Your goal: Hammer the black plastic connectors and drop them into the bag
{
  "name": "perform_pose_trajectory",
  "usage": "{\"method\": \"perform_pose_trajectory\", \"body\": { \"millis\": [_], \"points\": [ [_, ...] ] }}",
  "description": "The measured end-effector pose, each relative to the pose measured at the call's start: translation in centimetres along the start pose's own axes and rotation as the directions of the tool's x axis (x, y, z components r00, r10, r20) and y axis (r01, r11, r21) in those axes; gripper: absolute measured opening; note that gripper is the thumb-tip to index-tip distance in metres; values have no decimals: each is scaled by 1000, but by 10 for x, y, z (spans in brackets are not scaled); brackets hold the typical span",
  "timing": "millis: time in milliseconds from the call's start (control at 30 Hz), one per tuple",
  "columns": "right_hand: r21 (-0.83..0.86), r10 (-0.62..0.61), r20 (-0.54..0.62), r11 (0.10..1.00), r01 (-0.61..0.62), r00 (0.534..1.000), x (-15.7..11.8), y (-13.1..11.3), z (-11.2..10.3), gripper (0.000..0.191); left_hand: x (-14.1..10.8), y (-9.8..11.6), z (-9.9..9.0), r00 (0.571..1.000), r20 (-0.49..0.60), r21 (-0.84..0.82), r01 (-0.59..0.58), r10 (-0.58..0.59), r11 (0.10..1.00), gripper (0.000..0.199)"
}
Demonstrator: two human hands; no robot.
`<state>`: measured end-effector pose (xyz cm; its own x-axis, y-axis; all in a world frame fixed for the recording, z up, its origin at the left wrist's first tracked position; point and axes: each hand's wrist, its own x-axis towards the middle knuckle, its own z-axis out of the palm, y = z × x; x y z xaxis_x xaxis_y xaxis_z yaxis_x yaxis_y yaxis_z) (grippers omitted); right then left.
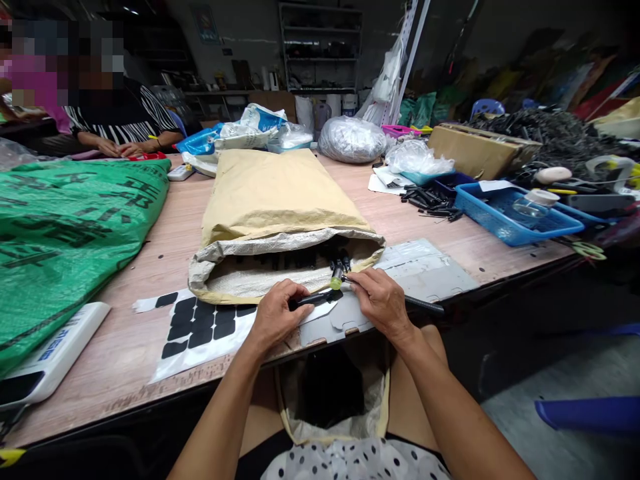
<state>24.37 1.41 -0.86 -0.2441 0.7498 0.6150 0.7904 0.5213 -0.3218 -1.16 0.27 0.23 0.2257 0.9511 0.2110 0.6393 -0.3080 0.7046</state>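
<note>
My right hand is closed around the shaft of a small mallet. The mallet's grey head has a yellow-green face, and its black grip sticks out to the right behind the hand. My left hand pinches a slim black piece at the table's front edge, just below the mallet face. Behind both hands lies a yellow woven sack, its mouth open towards me with dark parts inside. Beside my left hand is a white sheet of black stickers.
A green sack and a white device are on the left. At right stand a blue basket, loose black parts and a cardboard box. Another open sack rests in my lap. A co-worker's hands show across the table.
</note>
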Motion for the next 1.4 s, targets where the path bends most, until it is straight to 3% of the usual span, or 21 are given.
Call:
{"method": "perform_pose_trajectory", "body": {
  "millis": [167,367,500,700,867,1067,1233,1400],
  "points": [
    [234,20,-73,972,-2,997,11,-19,-13,24,0,-2,2,1000,-12,-15,10,-10,1000,15],
    [399,-8,28,917,-4,1000,21,-49,-14,26,4,-4,5,998,-16,-46,53,-54,998,13],
    [355,-32,14,935,25,999,19,-58,-8,26,5,-2,5,995,-26,-18,91,-92,996,13],
    [178,-51,179,984,19,983,16,-60,-6,27,5,0,6,993,-36,-9,113,-113,994,12],
    [203,-16,59,979,4,998,17,-57,-15,27,4,-2,8,993,-38,-77,107,-110,991,19],
    [148,6,152,989,-28,988,9,-49,-13,26,4,-2,8,993,-49,-86,106,-111,991,17],
    [140,56,74,988,-65,996,13,-36,-15,27,3,2,5,994,-43,-43,101,-103,994,16],
    [23,49,58,998,-50,997,16,-13,-10,21,3,5,3,995,-28,-38,97,-99,995,13]
  ]
}}
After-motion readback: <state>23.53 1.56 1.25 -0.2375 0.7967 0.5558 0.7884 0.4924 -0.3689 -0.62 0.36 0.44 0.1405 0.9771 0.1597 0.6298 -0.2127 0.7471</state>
